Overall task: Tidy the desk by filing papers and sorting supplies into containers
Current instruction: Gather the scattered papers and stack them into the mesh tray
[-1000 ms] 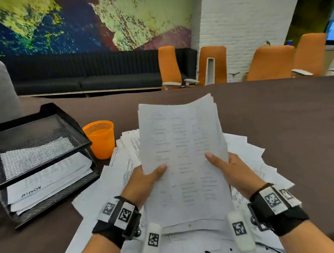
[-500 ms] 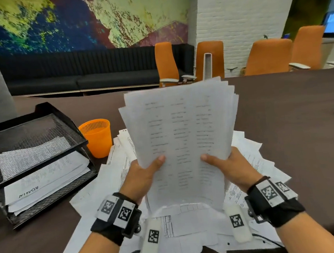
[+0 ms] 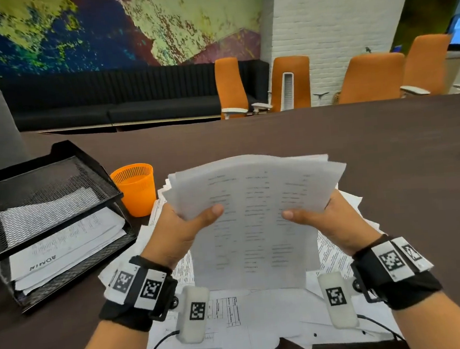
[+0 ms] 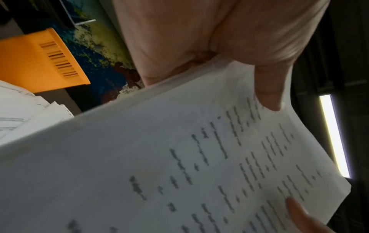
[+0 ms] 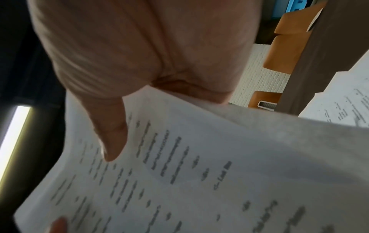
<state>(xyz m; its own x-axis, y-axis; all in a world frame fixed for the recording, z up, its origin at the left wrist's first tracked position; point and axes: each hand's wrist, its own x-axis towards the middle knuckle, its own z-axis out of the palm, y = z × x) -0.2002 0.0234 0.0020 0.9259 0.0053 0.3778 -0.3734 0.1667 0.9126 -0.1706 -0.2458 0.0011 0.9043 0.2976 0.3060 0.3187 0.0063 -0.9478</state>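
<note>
I hold a sheaf of papers (image 3: 254,214) up over the desk (image 3: 331,143), one side edge in each hand; my left hand (image 3: 181,234) is curled round the left edge with the thumb flat on the printed face and the fingers hidden behind, and my right hand (image 3: 330,221) grips the right edge the same way, so neither hand is free.

The sheaf is light but limp; its far end fans out into loose corners and the sheets are not squared, so I judge they would slide over one another if my pinch loosened; thin sheets like these will likely crease if squeezed hard. The side edges near the middle, where I have them, seem the best hold, since the unsupported ends droop.

Under my wrists lies a spread of more loose papers (image 3: 236,321), still unfiled; to my left stands the black mesh tray (image 3: 56,172), its lower tier already holding sheets, and just beside it the orange cup (image 3: 137,193). I reckon the sheaf wants tapping square before it goes in the tray, fed in flat so no corner catches on the mesh.
</note>
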